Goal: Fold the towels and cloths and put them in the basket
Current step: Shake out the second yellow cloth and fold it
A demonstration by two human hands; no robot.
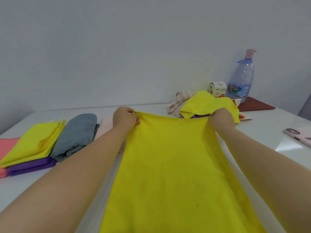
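A large yellow cloth (176,165) stretches from the bottom of the view out over the white table (262,137). My left hand (125,118) pinches its far left corner and my right hand (221,119) pinches its far right corner, holding the far edge taut. Beyond that edge lies a heap of unfolded cloths: another yellow cloth (205,105), a bit of purple under it, and a striped cloth (178,101). At the left are folded pieces: a yellow cloth (33,143) on a purple one (32,166), a grey towel (77,135), a pink cloth (8,145). No basket is in view.
At the back right by the wall stand a large water bottle (242,78) and a small carton (217,89), with a dark red booklet (255,105) beside them. A phone (297,136) lies near the right edge. A pale pink cloth (106,126) shows behind my left forearm.
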